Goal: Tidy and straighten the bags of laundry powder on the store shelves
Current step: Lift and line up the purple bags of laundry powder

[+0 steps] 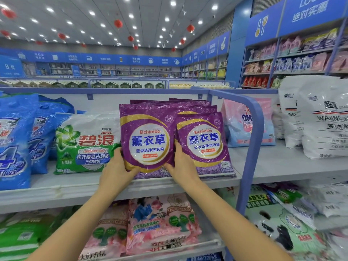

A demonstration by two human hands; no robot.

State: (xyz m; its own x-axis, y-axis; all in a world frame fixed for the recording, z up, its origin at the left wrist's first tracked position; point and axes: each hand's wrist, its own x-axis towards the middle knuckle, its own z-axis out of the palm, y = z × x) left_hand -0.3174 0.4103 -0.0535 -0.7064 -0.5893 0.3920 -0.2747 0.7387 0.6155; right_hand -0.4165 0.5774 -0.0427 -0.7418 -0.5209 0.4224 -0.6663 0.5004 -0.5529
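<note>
Upright, purple bag (147,140), long axis vertical (label facing outward).

My left hand (117,166) and right hand (181,164): fingertips tucked behind purple bag (148,140), unseen. Right of right fingers, sticker (225,164), can't read. Far left, blue bag (13,140) cropped.

Purple lavender bag (146,142) stands upright at front edge of top shelf (56,187), lower sides gripped by left hand (116,166) & right hand (180,164). 2nd purple bag (204,144) touches its right side, upright, w/ more purple ones behind. Green-white Ariel bag (84,144) leans back just left. Blue bags (15,140) stand toward left end. Pink-blue bag (244,125) & white bags (323,117) toward right end.
</note>
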